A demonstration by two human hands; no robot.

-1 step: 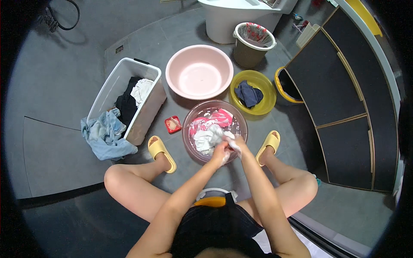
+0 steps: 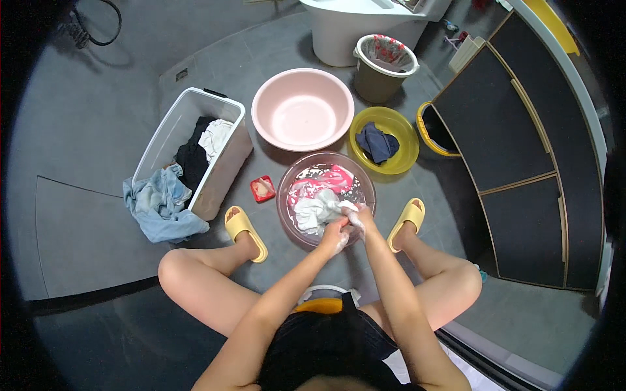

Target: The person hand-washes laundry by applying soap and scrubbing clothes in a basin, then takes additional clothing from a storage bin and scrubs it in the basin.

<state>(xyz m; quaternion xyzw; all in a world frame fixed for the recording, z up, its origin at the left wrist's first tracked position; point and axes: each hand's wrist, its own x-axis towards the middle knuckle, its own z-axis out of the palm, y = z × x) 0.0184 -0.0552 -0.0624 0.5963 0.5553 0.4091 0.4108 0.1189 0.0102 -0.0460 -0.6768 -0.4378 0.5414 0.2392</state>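
Observation:
A translucent brownish-pink basin (image 2: 282, 212) of soapy water stands on the floor between my feet. In it lie a wet white cloth garment (image 2: 315, 210) and, behind that, a pink-and-white cloth (image 2: 334, 179). Over the basin's near right part, my left hand (image 2: 336, 234) and my right hand (image 2: 358, 217) meet, wet with suds. Both are closed on one end of the white garment, pinching it between them. The rest of it trails leftward into the water. Some of my fingers are hidden behind each other.
A red soap dish (image 2: 263, 189) lies left of the basin. Beyond stand a pink tub (image 2: 302, 140), a yellow basin (image 2: 409, 153) with dark-blue cloth (image 2: 376, 143), and a lined bin (image 2: 376, 86). A storage box (image 2: 225, 171) holds clothes, with denim (image 2: 160, 205) over its edge. Dark cabinets (image 2: 499, 130) flank the right.
My fingers have shifted slightly on the white garment, and the suds and water around the pink cloth look a little different. Everything else stays in place.

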